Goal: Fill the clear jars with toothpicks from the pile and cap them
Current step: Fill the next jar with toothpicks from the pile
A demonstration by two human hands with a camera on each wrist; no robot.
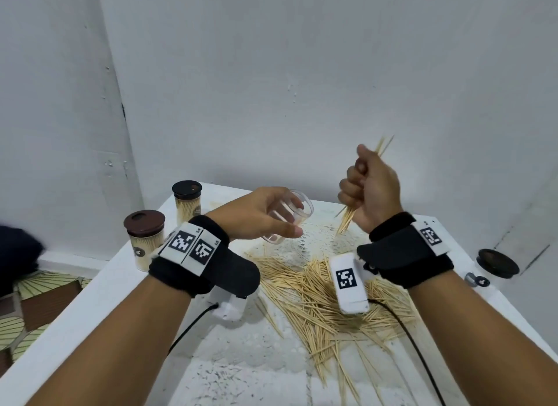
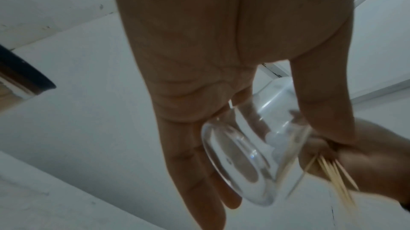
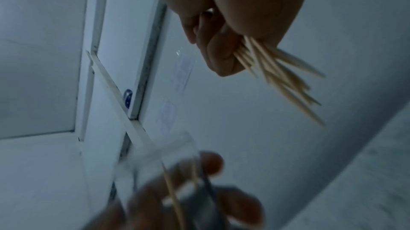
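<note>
My left hand [image 1: 265, 218] holds a clear jar [image 1: 290, 216] tilted above the white table, its open mouth turned toward my right hand. In the left wrist view the jar [image 2: 255, 155] lies between thumb and fingers, with a toothpick or two inside. My right hand [image 1: 367, 188] is a fist gripping a bundle of toothpicks [image 1: 347, 221] upright, ends sticking out above and below, just right of the jar mouth. The right wrist view shows that bundle [image 3: 281, 72] poking from the fist. The toothpick pile [image 1: 317, 297] spreads over the table below both hands.
Two filled, capped jars stand at the table's left edge, one with a brown lid [image 1: 145, 239] and one with a black lid [image 1: 187, 204]. A loose black lid [image 1: 496, 262] lies at the right edge. Walls close in behind the table [image 1: 99, 309].
</note>
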